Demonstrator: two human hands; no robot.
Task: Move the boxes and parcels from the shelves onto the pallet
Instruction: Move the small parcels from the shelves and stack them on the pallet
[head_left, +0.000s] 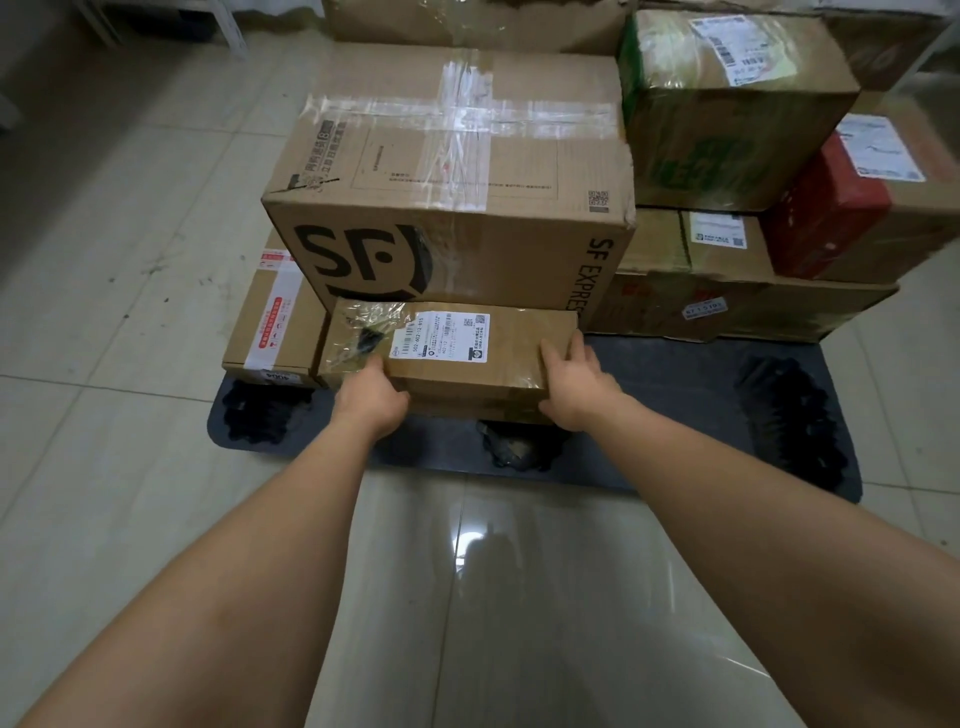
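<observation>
1. Head view, centre of frame: a long flat parcel (452, 345) lay at the front of the stack on the dark pallet (675, 410), white label up, butted against the big SF box (452, 208) behind it.
2. Left hand (371, 400) gripped the parcel's near edge left of centre, fingers curled under, thumb on top.
3. Right hand (576, 387) held the parcel's right end, fingers wrapped round the corner.
4. Left of frame: a box with red-white tape (272, 332) sat just beside the parcel.
5. Upper right: a green-printed box (727, 114) and a red box (826, 213) were stacked on lower cartons.
6. Pale floor tiles (130, 208) surrounded the pallet.
</observation>
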